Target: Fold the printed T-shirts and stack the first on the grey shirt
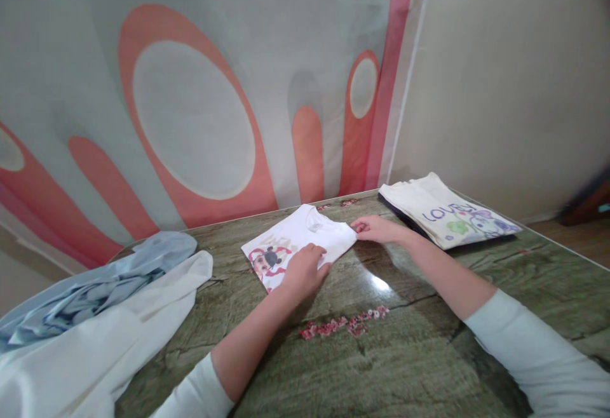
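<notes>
A white T-shirt with a printed cartoon figure lies folded on the wood-patterned table, its neckline toward the wall. My left hand rests on the shirt's near side with its fingers stretched over the fabric, covering part of the print. At the shirt's right corner, my right hand has thumb and fingers pinched on the edge of the cloth.
To the right lies a stack of folded shirts, the top one cream with purple lettering, a dark one beneath. Loose white and light-blue clothes are heaped at the left. A wall with orange shapes stands behind the table.
</notes>
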Demonstrator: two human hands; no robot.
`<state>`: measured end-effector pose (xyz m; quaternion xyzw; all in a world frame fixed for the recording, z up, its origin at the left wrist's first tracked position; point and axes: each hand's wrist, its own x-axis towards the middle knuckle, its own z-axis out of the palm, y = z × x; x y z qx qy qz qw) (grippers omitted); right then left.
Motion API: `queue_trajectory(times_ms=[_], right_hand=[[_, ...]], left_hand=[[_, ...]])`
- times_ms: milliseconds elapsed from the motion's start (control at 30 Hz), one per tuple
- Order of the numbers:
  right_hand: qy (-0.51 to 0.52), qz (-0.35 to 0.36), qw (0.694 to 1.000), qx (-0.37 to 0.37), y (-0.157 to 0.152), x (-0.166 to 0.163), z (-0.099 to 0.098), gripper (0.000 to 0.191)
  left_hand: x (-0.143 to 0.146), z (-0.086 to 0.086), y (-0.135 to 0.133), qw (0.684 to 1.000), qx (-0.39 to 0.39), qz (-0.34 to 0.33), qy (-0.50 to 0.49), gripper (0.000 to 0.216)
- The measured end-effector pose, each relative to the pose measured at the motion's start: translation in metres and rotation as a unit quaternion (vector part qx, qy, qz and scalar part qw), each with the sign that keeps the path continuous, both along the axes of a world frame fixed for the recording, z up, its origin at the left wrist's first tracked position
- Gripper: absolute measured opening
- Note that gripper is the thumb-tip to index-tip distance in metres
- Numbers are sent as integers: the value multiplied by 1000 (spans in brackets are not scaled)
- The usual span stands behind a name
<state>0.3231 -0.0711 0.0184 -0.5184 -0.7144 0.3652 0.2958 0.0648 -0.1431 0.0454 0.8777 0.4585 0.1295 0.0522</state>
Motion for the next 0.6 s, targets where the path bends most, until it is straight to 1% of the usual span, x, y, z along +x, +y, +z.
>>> queue_trajectory(times_ms=[67, 133, 200, 267, 333, 400, 500, 600], right_hand=[[26, -35, 998, -34, 0, -3, -3, 20], [55, -41, 996, -64, -2, -5, -5, 13], [75, -46, 993, -77, -4, -7, -6, 6], [93, -58, 991, -80, -5, -8, -6, 2], [117, -65, 987, -86, -6, -9, -5, 4], [157, -68, 980, -103, -5, -9, -5, 6], [223, -77, 961, -142, -3, -11, -7, 6], [255, -78, 952, -150, -1, -12, -10, 8]], left_hand=[[23, -2, 14, 1000, 2, 1, 3, 26], [40, -4, 24, 1000, 3, 3, 2, 25], [52, -6, 30, 1000, -2, 14, 4, 24], [57, -7, 34, 999, -12, 27, 11, 25], [61, -9, 39, 999, -19, 35, 11, 28], [64, -10, 43, 999, -19, 47, 3, 36], [71, -7, 50, 996, -26, 85, 10, 48], [77, -4, 55, 993, -41, 106, 38, 47]])
